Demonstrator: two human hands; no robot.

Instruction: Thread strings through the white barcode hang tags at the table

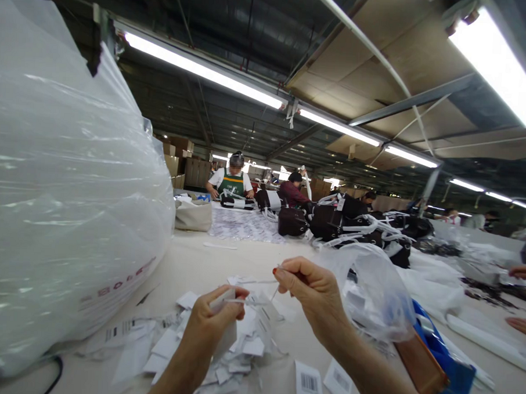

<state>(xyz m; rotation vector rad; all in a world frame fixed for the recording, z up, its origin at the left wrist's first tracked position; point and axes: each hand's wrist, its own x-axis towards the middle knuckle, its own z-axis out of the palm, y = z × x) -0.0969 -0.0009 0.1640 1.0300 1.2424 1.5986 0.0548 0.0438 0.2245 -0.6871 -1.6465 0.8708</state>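
My left hand [212,319] is closed on a white card tag [226,337], with a thin white strip lying across its fingertips. To its right, my right hand [311,283] pinches the end of a thin white string [276,290] between thumb and forefinger, held a little higher. Beneath both hands spreads a loose heap of white tags [246,330] on the pale table [208,261]. Barcode labels [309,386] lie near the front edge, just right of the heap.
A huge filled plastic bag [72,183] bulges at the left. On the right are a clear plastic bag [378,289] and a blue item [453,379]. Black bags [327,220] with white straps are piled behind; people work beyond. Another person's hands [524,272] show at the right edge.
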